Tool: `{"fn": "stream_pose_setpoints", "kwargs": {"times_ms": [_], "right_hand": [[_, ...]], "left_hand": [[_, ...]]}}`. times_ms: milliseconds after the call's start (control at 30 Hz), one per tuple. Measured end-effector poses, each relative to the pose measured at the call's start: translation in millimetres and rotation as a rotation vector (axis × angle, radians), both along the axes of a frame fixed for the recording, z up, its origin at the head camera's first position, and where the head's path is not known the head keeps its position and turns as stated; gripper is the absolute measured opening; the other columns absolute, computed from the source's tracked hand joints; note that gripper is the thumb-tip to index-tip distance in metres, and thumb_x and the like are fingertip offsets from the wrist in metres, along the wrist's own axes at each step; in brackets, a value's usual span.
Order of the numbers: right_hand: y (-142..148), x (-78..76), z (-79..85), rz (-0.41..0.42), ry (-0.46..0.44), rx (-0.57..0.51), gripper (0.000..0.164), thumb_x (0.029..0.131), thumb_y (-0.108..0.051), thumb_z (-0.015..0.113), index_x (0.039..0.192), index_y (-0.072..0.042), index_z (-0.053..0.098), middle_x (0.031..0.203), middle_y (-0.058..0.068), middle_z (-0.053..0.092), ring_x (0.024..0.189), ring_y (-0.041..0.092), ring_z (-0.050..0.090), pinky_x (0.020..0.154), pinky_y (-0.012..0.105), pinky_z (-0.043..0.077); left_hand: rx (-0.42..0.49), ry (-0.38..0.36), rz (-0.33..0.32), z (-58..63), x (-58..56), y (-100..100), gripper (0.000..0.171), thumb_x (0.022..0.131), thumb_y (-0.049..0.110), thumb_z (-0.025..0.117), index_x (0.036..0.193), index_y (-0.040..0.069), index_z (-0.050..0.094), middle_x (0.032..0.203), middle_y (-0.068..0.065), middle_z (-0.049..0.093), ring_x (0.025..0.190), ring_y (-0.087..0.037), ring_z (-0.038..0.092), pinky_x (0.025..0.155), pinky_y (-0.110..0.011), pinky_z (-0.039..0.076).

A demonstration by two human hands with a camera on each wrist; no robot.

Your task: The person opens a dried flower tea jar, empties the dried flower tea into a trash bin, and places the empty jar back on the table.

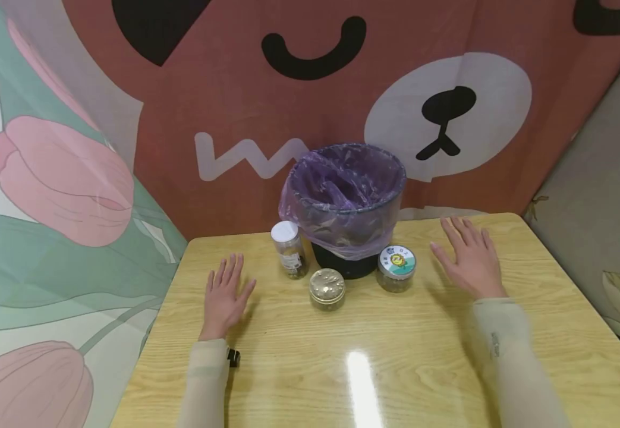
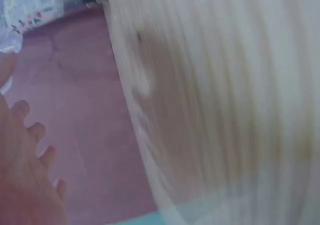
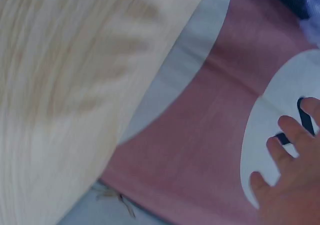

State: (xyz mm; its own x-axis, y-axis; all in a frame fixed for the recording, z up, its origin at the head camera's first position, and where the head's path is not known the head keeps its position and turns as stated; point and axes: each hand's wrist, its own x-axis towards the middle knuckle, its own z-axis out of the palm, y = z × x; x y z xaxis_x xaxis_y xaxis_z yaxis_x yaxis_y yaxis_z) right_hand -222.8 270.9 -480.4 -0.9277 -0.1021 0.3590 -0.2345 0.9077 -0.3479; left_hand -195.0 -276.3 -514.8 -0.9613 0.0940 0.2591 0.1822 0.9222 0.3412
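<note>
Pale cloth with pink tulips and green leaves (image 1: 63, 184): there it was on the far left, running down beside the yellowish wood-grain table (image 1: 299, 368).
Left hand (image 1: 224, 306): out it reached from a cream long sleeve (image 1: 208, 380), palm down over the table's left side, fingers straight, thumb angled toward the jars, grasping nothing at all!
Slim clear plastic jar with a white lid (image 1: 290, 252): upright, nearest the left hand yet apart from it, dark contents low inside.
Squat clear jar with a bumpy gold lid (image 1: 327, 288): front of the group, upright, in front of the bin.
Round black bin (image 1: 349, 267): mid-table toward the back edge, lined with a see-through purple plastic bag (image 1: 349, 229) folded over its rim; behind it, a reddish-brown cloth with a bear's face (image 1: 256, 113).
Squat clear jar with a sun-and-teal picture lid (image 1: 397, 267): just right of the bin, upright, lid on.
Right hand (image 1: 472, 264): spread wide near the table's back right, nothing in its grasp, well apart from that picture-lidded jar!
Grey cloth with leaf shapes (image 1: 598, 172): it closed the far right.
</note>
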Motion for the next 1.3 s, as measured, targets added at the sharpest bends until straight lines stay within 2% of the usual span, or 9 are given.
{"fn": "stream_pose_setpoints", "kwargs": {"times_ms": [167,300,433,567,667,767,900,1033,1300], "right_hand": [[-24.3,2.0,-4.4,0.088,0.168,-0.046,0.064,0.101,-0.042,0.062,0.155,-0.010,0.048,0.152,0.020,0.051,0.142,0.042,0.043,0.116,0.063,0.033],[-47.0,5.9,-3.7,0.178,0.282,-0.076,0.057,0.093,-0.033,0.072,0.143,-0.008,0.061,0.136,0.016,0.063,0.126,0.039,0.055,0.104,0.060,0.043],[-69.1,9.4,-2.8,0.284,0.383,-0.078,0.046,0.092,-0.036,0.073,0.126,-0.005,0.071,0.118,0.014,0.068,0.108,0.035,0.062,0.093,0.054,0.050],[-92.9,13.8,-5.9,0.389,0.443,-0.070,0.043,0.094,-0.042,0.071,0.112,-0.004,0.075,0.107,0.012,0.070,0.098,0.032,0.066,0.085,0.050,0.057],[-113.5,17.4,-9.2,0.452,0.380,-0.048,0.044,0.092,-0.041,0.075,0.117,-0.005,0.074,0.111,0.011,0.071,0.098,0.030,0.069,0.084,0.048,0.060],[-132.7,20.4,-12.2,0.469,0.229,-0.013,0.051,0.090,-0.042,0.077,0.128,-0.009,0.071,0.119,0.009,0.070,0.101,0.028,0.070,0.088,0.047,0.060],[-150.8,22.1,-15.7,0.436,0.027,0.000,0.061,0.092,-0.049,0.074,0.141,-0.014,0.064,0.135,0.010,0.066,0.113,0.032,0.069,0.095,0.050,0.058],[-162.9,20.4,-19.8,0.421,-0.078,-0.011,0.070,0.093,-0.054,0.072,0.148,-0.015,0.057,0.145,0.018,0.060,0.121,0.039,0.066,0.098,0.057,0.056],[-184.1,17.4,-32.5,0.429,-0.178,-0.045,0.090,0.086,-0.065,0.073,0.154,-0.011,0.048,0.139,0.022,0.060,0.108,0.042,0.070,0.094,0.057,0.057]], "left_hand": [[0.151,-0.010,-0.104,-7.0,0.2,23.8,0.064,0.107,0.037,0.055,0.162,0.011,0.035,0.160,-0.020,0.044,0.149,-0.043,0.038,0.122,-0.065,0.028],[0.260,-0.092,-0.147,-5.9,3.4,49.9,0.054,0.106,0.040,0.058,0.152,0.011,0.052,0.148,-0.016,0.059,0.139,-0.039,0.052,0.115,-0.061,0.042],[0.352,-0.163,-0.226,-3.7,7.4,77.1,0.051,0.102,0.037,0.065,0.144,0.008,0.059,0.138,-0.012,0.065,0.128,-0.034,0.061,0.108,-0.053,0.050],[0.397,-0.173,-0.343,-6.2,8.9,99.4,0.060,0.096,0.027,0.076,0.145,0.000,0.055,0.135,-0.018,0.065,0.123,-0.035,0.063,0.105,-0.050,0.054],[0.426,-0.174,-0.380,-8.9,8.4,110.4,0.070,0.091,0.024,0.081,0.147,-0.005,0.049,0.138,-0.020,0.062,0.124,-0.037,0.062,0.105,-0.049,0.054],[0.445,-0.187,-0.392,-11.4,6.5,118.1,0.081,0.087,0.024,0.085,0.150,-0.005,0.044,0.144,-0.020,0.058,0.128,-0.036,0.060,0.107,-0.048,0.053],[0.445,-0.213,-0.387,-13.9,3.4,127.3,0.089,0.083,0.024,0.089,0.154,0.001,0.042,0.149,-0.016,0.055,0.134,-0.030,0.057,0.109,-0.046,0.052],[0.431,-0.208,-0.375,-15.4,0.2,134.4,0.095,0.077,0.025,0.093,0.154,0.004,0.041,0.149,-0.013,0.055,0.136,-0.029,0.055,0.114,-0.047,0.047],[0.412,-0.219,-0.354,-15.7,-4.6,147.3,0.088,0.074,0.021,0.094,0.146,0.005,0.046,0.137,-0.013,0.062,0.128,-0.029,0.060,0.112,-0.047,0.048]]}}
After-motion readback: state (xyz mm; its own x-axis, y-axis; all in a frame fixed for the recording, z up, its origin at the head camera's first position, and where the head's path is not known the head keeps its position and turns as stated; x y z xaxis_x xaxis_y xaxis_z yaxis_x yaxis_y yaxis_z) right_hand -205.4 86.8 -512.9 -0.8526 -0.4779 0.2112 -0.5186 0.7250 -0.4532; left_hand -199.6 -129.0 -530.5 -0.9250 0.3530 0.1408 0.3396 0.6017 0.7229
